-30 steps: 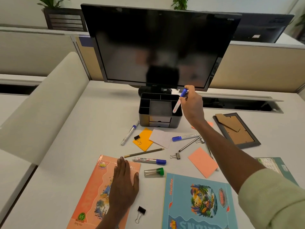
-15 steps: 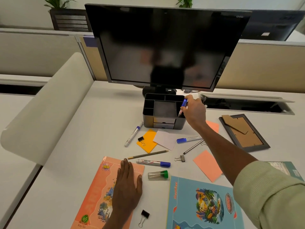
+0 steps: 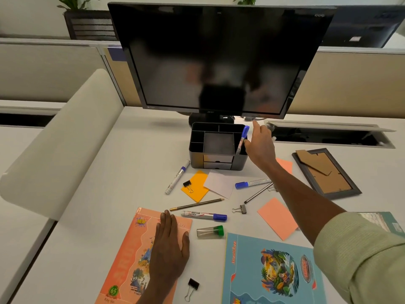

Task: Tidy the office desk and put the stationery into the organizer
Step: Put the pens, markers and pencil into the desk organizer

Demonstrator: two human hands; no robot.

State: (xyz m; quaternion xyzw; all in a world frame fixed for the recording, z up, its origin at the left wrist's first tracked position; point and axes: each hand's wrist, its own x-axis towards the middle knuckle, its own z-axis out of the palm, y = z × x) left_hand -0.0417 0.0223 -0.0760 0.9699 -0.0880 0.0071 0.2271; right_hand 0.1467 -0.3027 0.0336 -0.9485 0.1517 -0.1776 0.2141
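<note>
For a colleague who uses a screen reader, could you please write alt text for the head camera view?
A person's right hand stands a blue-capped marker in the right slot of a black desk organizer below a monitor. Their left hand rests flat on an orange booklet among scattered markers, binder clips and notes.
</note>
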